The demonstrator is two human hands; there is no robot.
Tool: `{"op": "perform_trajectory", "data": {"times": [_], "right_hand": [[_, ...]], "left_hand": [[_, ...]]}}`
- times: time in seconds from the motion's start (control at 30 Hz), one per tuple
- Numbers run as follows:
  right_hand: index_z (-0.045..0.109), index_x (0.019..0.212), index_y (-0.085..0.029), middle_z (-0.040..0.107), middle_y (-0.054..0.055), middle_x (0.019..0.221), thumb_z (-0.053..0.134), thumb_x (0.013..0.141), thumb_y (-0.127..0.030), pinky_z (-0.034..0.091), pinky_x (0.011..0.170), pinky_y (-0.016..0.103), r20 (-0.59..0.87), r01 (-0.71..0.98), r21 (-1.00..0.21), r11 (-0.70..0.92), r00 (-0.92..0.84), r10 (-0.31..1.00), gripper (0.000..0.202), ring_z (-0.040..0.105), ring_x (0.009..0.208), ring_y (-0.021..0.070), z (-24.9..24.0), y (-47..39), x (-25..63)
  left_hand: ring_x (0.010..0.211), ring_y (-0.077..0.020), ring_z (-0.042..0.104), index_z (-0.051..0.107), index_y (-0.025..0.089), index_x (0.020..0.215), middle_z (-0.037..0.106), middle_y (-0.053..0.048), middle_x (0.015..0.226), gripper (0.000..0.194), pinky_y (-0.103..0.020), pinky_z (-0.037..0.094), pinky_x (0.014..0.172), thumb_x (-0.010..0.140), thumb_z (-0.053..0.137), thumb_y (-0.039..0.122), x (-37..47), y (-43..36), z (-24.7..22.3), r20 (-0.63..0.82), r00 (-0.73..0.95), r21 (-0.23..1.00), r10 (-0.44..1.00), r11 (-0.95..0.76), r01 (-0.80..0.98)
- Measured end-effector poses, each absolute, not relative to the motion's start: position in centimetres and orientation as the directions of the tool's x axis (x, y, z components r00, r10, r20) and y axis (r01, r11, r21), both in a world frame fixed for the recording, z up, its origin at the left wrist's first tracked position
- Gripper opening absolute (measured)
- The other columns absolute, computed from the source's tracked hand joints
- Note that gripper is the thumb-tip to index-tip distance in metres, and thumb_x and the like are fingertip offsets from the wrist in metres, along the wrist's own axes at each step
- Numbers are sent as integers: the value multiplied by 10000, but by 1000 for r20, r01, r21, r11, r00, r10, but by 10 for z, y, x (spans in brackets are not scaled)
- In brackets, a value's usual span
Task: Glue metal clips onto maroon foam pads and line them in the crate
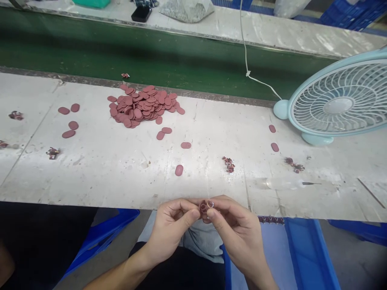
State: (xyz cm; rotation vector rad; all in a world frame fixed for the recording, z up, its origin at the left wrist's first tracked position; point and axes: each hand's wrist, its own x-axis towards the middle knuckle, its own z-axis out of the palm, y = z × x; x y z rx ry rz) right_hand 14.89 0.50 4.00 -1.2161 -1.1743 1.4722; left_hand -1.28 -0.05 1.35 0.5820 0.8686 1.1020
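Note:
Just in front of the table's near edge, my left hand (173, 225) and my right hand (237, 229) meet, thumbs and fingers pinched. Between them is a small dark red piece (203, 208), gripped by my left fingertips. My right fingertips hold a tiny part with a light ring-like edge (210, 204) against it. Fingers cover much of both. On the table beyond lie a single reddish oval disc (179, 170), another oval disc (186, 145) and a little heap of small dark red parts (229, 164).
A pile of reddish oval discs (142, 105) sits at the back of the white table (121, 177). To the right are a light blue fan (338, 105), its cord and a clear needle-tipped bottle (282, 184). A blue crate (311, 249) stands below the edge.

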Motion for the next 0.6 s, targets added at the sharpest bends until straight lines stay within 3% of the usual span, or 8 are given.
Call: {"op": "perform_trajectory", "data": {"times": [0.17, 0.23, 0.3, 0.33, 0.4, 0.47, 0.6], "right_hand": [[749, 1082, -300, 725, 30, 994, 664, 939, -195, 620, 715, 270, -165, -109, -979, -175, -89, 982, 197, 698, 810, 142, 41, 3, 151], [748, 1074, -294, 714, 33, 989, 661, 938, -192, 624, 690, 276, -170, -137, -976, -169, -4, 985, 191, 692, 791, 146, 37, -5, 162], [746, 1078, -284, 705, 46, 985, 662, 935, -195, 629, 669, 294, -180, -157, -974, -163, 103, 978, 189, 684, 789, 161, 27, -20, 183], [747, 1081, -277, 702, 58, 992, 669, 928, -199, 632, 663, 306, -191, -156, -974, -167, 158, 969, 188, 682, 798, 173, 21, -30, 196], [755, 1066, -261, 701, 78, 1014, 697, 907, -212, 642, 671, 330, -231, -125, -971, -204, 266, 936, 177, 685, 823, 195, 7, -52, 224], [761, 1028, -250, 705, 84, 1023, 728, 883, -238, 656, 684, 344, -293, -87, -956, -280, 358, 887, 149, 693, 843, 208, -9, -75, 251], [748, 1008, -219, 748, 76, 960, 723, 884, -352, 664, 749, 371, -403, 37, -882, -470, 460, 792, 183, 726, 846, 217, -44, -116, 282]], "left_hand": [[940, -227, 746, 775, 199, 866, 792, -86, 1105, 65, -338, 601, 833, 881, 718, 226, -12, -1, 19, -315, 181, 823, 932, 363, -437], [1023, -255, 736, 788, 231, 961, 763, -90, 1202, 110, -369, 605, 875, 868, 729, 234, -23, 8, 21, -277, 161, 912, 947, 312, -267], [1129, -267, 699, 781, 279, 1072, 738, -70, 1262, 222, -410, 571, 981, 867, 722, 219, -42, 25, 21, -145, 126, 989, 981, 138, 57], [1195, -268, 664, 768, 301, 1125, 729, -54, 1283, 281, -431, 516, 1067, 865, 719, 206, -53, 36, 20, -45, 132, 966, 990, 9, 260], [1282, -288, 601, 726, 320, 1218, 695, -36, 1347, 374, -493, 399, 1171, 859, 718, 214, -72, 59, 16, 80, 240, 804, 967, -205, 559], [1301, -299, 586, 711, 308, 1241, 676, -33, 1377, 372, -509, 375, 1180, 881, 683, 219, -86, 78, 11, 105, 369, 660, 923, -342, 668], [1220, -298, 637, 735, 281, 1170, 706, -35, 1324, 275, -506, 431, 1131, 908, 651, 273, -89, 92, 9, 119, 508, 472, 853, -499, 727]]}}
